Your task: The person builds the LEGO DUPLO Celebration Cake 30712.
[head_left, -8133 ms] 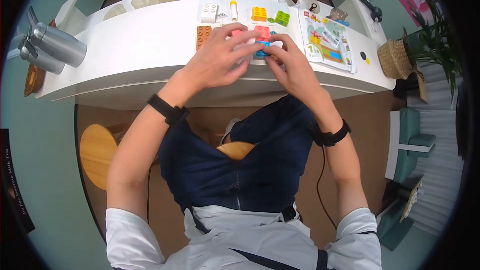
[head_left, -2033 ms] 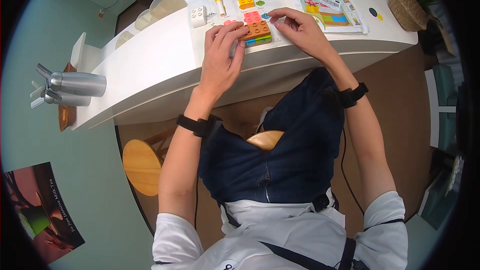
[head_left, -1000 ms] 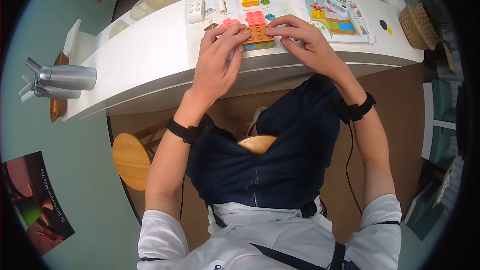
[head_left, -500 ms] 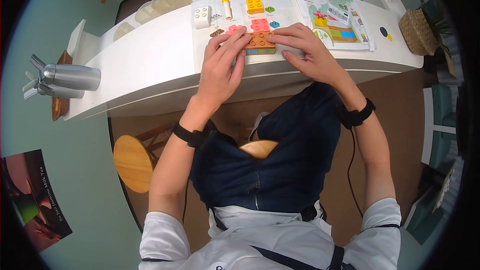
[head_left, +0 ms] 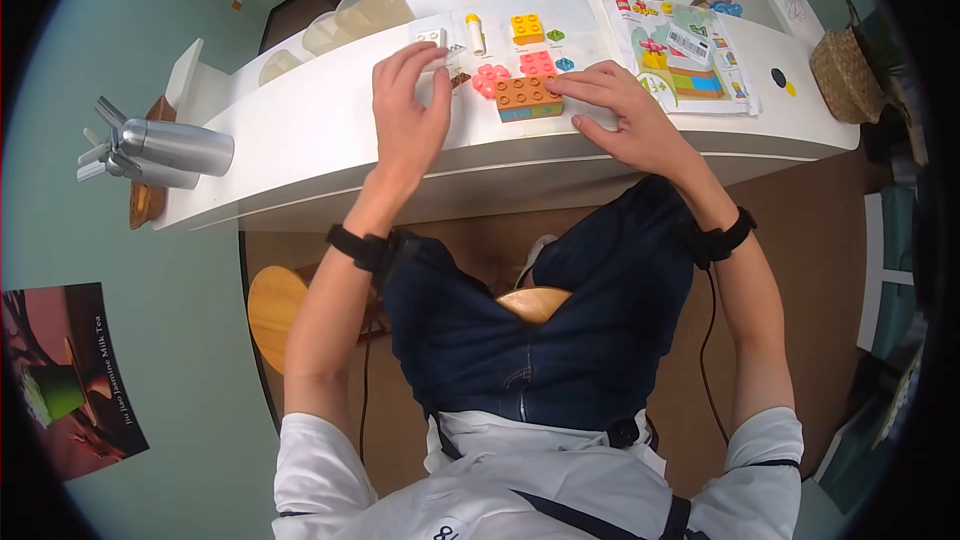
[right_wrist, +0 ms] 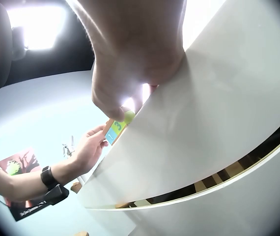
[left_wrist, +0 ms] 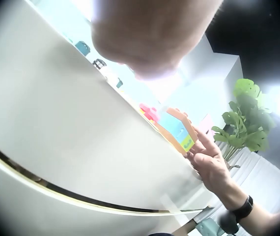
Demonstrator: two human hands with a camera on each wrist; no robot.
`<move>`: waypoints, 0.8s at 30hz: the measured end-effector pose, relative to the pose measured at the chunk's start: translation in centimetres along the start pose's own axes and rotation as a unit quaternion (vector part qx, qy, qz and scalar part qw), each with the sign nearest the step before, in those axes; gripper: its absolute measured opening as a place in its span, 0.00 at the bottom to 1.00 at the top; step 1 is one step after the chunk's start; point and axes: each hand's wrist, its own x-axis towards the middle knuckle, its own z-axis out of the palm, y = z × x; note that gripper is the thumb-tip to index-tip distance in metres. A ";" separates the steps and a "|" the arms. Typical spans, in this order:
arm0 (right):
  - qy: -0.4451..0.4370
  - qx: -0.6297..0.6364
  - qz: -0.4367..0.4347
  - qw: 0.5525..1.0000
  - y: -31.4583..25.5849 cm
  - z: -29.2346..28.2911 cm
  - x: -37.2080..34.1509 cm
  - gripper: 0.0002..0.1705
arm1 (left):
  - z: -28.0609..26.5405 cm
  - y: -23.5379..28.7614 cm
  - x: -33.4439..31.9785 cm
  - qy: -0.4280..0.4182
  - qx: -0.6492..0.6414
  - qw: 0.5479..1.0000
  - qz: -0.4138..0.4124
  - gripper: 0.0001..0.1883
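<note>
Two hands out, and neither is clenched. The left hand [head_left: 408,115] has its fingers loosely extended by the white brick [head_left: 432,37], and I can't tell if they touch. The right hand [head_left: 625,115] is relaxed too, gripping nothing, just a fingertip on the brick stack [head_left: 528,92], upper middle of the frame near the front edge of the desk [head_left: 300,125]. My guess is that finger's there to steady it, and the stack sits close in so both hands can reach.

Loose bits are spaced out on the printed sheet [head_left: 590,22], probably so each is easy to spot.

Count: one stack (orange on top, blue and green sections below), one white brick, one yellow brick [head_left: 527,28], one pink brick [head_left: 537,64], one yellow-topped tube [head_left: 476,35], at least one pink flower piece [head_left: 490,80]. Plus one package [head_left: 690,55], upper right, and three clear containers [head_left: 372,8], upper left.
</note>
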 end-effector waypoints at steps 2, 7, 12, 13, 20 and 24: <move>0.001 -0.001 -0.001 1.000 0.0 0.0 0.1 0.30 | 0.2 -1.3 0.8 -0.011 0.027 0.999 -0.018 0.14; 0.025 0.004 0.000 1.000 -0.3 0.3 0.2 0.33 | 1.5 -2.8 1.7 -0.059 0.050 0.988 -0.132 0.19; -0.010 0.002 0.015 1.000 -0.6 -0.2 0.2 0.32 | 1.3 -3.1 1.5 -0.070 0.045 0.987 -0.138 0.18; -0.011 0.006 0.015 1.000 -0.6 -0.2 0.2 0.33 | 1.2 -3.0 1.4 -0.066 0.046 0.988 -0.131 0.18; -0.012 -0.006 0.001 1.000 -0.7 -0.5 0.0 0.35 | 1.0 -3.0 1.2 -0.069 0.028 0.986 -0.152 0.18; -0.002 -0.026 -0.003 1.000 -0.4 -0.4 -0.2 0.41 | 1.1 -3.4 1.1 -0.058 0.040 0.990 -0.121 0.18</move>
